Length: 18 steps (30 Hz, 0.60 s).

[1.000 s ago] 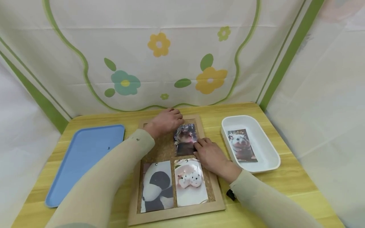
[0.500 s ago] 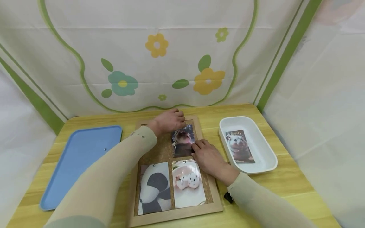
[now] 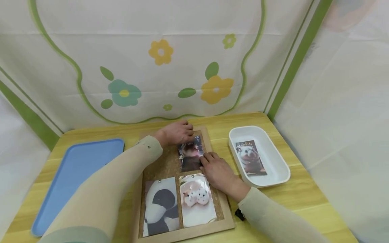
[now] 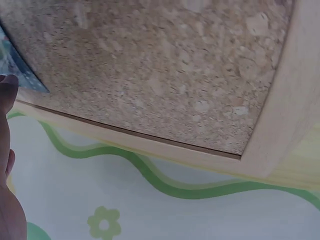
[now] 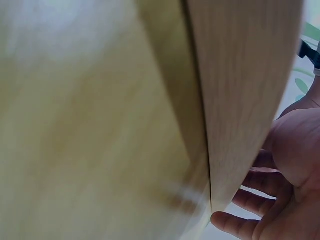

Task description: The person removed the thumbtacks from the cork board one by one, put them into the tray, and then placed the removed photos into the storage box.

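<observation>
A wood-framed corkboard [image 3: 161, 165] lies on the table. My left hand [image 3: 177, 132], fingers bent, is at the top edge of a dark animal photo [image 3: 190, 161] in the board's upper right. Whatever may be between those fingertips is hidden; in the left wrist view the thumb [image 4: 7, 92] touches the photo's edge, near a lifted corner. My right hand [image 3: 218, 171] rests across the frame's right side, its loosely bent fingers touching the photo's right edge. Below, a panda photo [image 3: 161, 206] and a photo of two white animals [image 3: 197, 199] each have a silver pin at the top.
A white tray [image 3: 278, 165] on the right holds a photo of a crowned hamster [image 3: 250, 158]. To the left lies a blue tray [image 3: 82, 162], partly behind my left sleeve. A flowered cloth [image 3: 188, 50] hangs behind the table. Near my right cuff is a small black object [image 3: 239, 215].
The head view has shifted, so the whole scene sits lower and further left. Both hands stay at the dark photo. A silver pin seen earlier on the blue tray is now largely behind my sleeve.
</observation>
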Tool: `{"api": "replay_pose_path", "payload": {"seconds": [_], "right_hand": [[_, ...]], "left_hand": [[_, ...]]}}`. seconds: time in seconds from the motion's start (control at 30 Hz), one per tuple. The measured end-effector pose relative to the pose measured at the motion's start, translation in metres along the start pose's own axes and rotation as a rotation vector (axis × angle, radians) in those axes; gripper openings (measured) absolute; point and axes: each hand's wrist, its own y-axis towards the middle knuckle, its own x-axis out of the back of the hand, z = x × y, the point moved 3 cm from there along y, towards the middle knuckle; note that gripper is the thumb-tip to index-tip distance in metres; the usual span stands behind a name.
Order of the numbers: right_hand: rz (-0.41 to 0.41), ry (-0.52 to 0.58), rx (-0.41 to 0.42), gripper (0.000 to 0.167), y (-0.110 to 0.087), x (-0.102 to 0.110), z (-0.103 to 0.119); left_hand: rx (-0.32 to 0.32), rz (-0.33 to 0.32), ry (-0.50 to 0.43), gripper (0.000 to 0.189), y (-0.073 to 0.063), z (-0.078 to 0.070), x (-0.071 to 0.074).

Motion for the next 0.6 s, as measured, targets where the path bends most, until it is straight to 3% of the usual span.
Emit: {"api": "replay_pose_path", "payload": {"seconds": [0.33, 0.6], "right_hand": [[0.015, 0.003, -0.005, 0.037, -0.0036, 0.0015, -0.0026], [0.016, 0.021, -0.005, 0.038, -0.0047, 0.0035, -0.0044]], "left_hand": [[-0.026, -0.006, 0.030, 0.014, 0.0036, -0.0006, -0.0007], [-0.014, -0.035, -0.013, 0.012, 0.0008, 0.0033, -0.0001]]}}
